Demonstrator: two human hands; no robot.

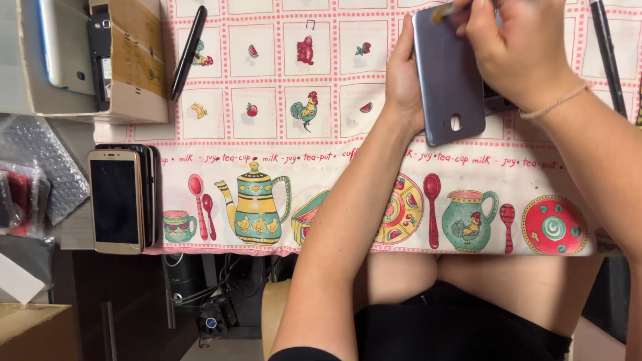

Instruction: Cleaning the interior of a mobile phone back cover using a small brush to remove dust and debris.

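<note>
- the left hand [404, 80], in the upper middle of the frame, has its fingers wrapped around the left edge of a grey phone back cover [449, 73], holding it tilted above the patterned tablecloth [267, 87].
- the right hand [515, 50], at the top right, is closed in a pinch on a thin tool [443, 12] whose yellowish tip meets the cover's top edge; how the fingertips sit on the tool is partly hidden behind the knuckles.
- a thin bracelet [555, 101] rings the right wrist, and something dark shows just behind the cover's right side, too hidden to name.
- risk, as a judgement: the tool tip rests right at the corner, so a hard push could make it skid off and scratch the cover or jab the left hand's fingers.
- the cover is held only along one edge, so prying force at the top could twist it out of the grip and drop it onto the cloth, or flex the thin shell until it cracks.
- at the left of the frame a stack of phones [120, 200] lies at the table edge, with a gold-framed one on top; an elbow swing could nudge them off.
- a black pen [188, 50] lies in the upper left beside a cardboard box [130, 60], and bubble wrap [40, 160] sits at the far left, all well apart from the hands.
</note>
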